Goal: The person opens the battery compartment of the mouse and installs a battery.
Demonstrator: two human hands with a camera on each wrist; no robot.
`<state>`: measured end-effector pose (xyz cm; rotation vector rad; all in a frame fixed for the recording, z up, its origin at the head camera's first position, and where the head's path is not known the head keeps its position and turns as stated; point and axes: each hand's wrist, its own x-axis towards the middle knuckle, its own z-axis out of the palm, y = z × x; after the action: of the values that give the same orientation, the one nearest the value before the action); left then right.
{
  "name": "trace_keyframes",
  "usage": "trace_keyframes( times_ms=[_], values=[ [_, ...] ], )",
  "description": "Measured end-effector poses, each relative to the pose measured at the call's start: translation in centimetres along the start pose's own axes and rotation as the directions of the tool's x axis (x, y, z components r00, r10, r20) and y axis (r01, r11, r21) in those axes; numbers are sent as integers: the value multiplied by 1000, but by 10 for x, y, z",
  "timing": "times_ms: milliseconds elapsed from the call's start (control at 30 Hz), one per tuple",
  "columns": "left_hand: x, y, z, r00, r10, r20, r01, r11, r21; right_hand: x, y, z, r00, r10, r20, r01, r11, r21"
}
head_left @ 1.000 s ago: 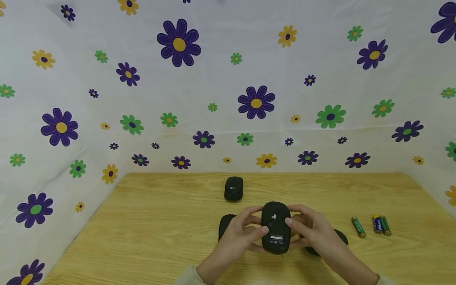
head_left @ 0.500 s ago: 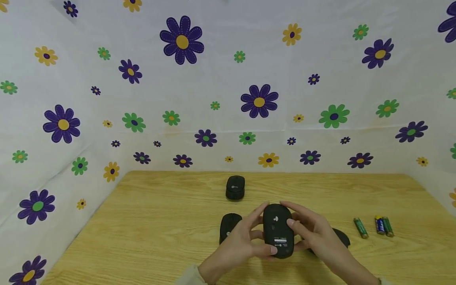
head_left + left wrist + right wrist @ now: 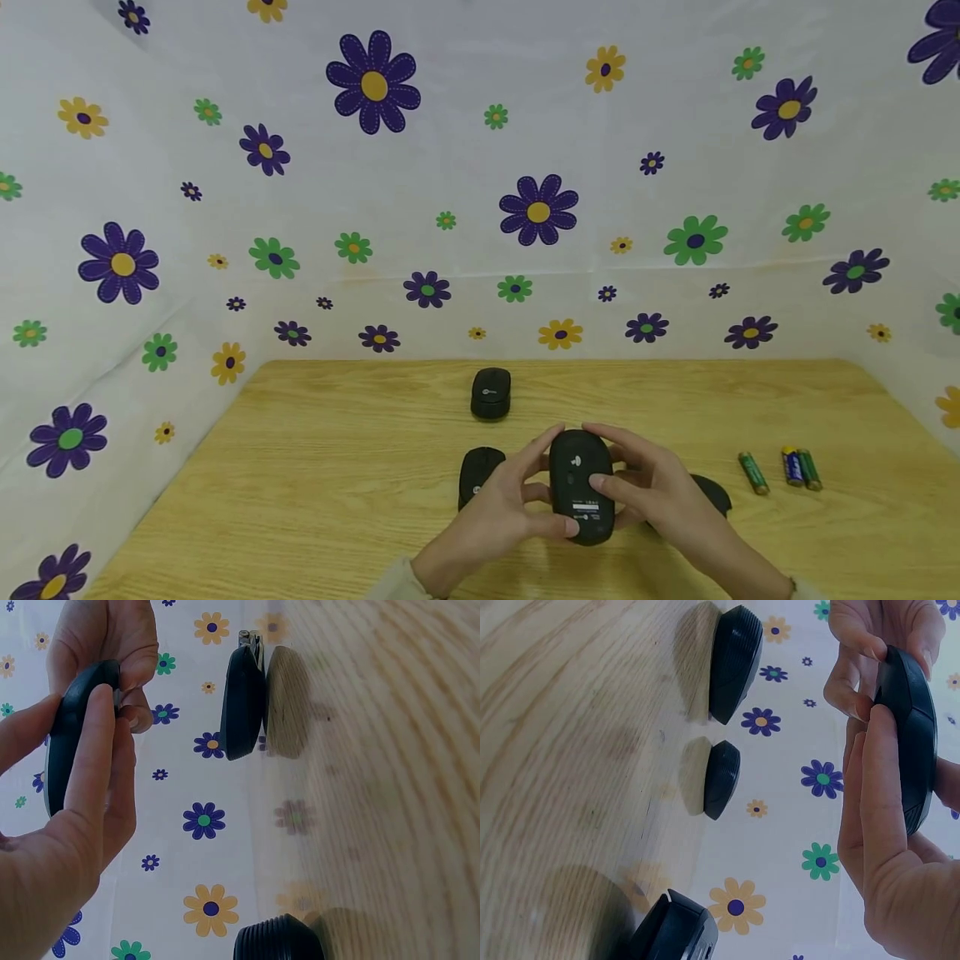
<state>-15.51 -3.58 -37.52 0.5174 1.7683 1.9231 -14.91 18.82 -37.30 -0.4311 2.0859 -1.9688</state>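
Observation:
A black computer mouse (image 3: 581, 492) is held up over the table by both hands, its underside with printed label towards the head view. My left hand (image 3: 506, 508) grips its left side, thumb on the lower end of the underside and index fingertip at the top end. On the opposite side my right hand (image 3: 660, 492) holds it with the thumb laid on the middle of the underside. In the left wrist view the mouse (image 3: 61, 761) shows edge-on between fingers and thumb. The right wrist view shows its side (image 3: 915, 742), with fingertips of both hands around it.
One black mouse (image 3: 491, 393) stands at the back of the wooden table (image 3: 337, 483). Another mouse (image 3: 477, 473) is partly behind the left hand, and a dark piece (image 3: 712, 493) behind the right. Farther right lie a green battery (image 3: 753, 473) and a blue-green pair (image 3: 792, 467).
My left thumb has slid down to the mouse's lower end. My right thumb has moved inward from the edge onto the underside. Both hands still hold the mouse in nearly the same place.

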Motion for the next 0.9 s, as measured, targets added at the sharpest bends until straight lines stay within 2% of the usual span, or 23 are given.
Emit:
trace_keyframes(
  times_ms=[267, 667, 900],
  values=[
    [0, 0, 0, 1000, -8, 4, 8, 1000, 16, 1, -2, 1, 999, 31, -6, -31, 1000, 1],
    [1, 2, 0, 1000, -17, 1, 17, 1000, 24, 1, -4, 3, 1000, 9, -8, -9, 999, -40],
    [0, 2, 0, 1000, 7, 17, -8, 999, 38, 0, -5, 4, 1000, -22, -17, 20, 994, -108]
  ],
)
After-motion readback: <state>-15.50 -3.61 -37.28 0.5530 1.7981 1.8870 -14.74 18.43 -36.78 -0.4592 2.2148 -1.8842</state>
